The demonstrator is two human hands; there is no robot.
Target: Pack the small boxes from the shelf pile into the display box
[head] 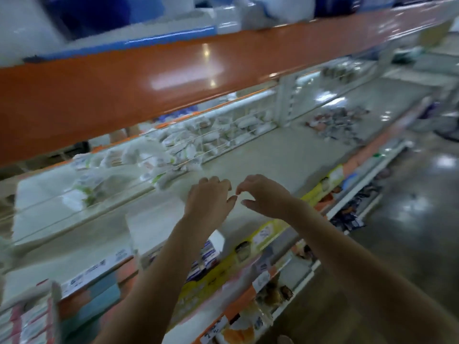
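Observation:
The frame is motion-blurred. A pile of small white boxes and packets [159, 155] lies on the pale shelf [285, 155], left of centre toward the back. My left hand [208, 199] and my right hand [263, 194] reach out side by side over the bare shelf surface, just right of the pile's near end. Both have loosely curled fingers, spread apart, with nothing in them. A display box with white and blue small boxes [208, 254] shows below my left forearm, at the shelf's front edge.
An orange beam [173, 78] of the upper shelf runs overhead. A second heap of darker packets [340, 122] lies farther right. Price labels line the front rail [263, 234]; stocked lower shelves [270, 294] and a shiny floor [409, 232] lie right.

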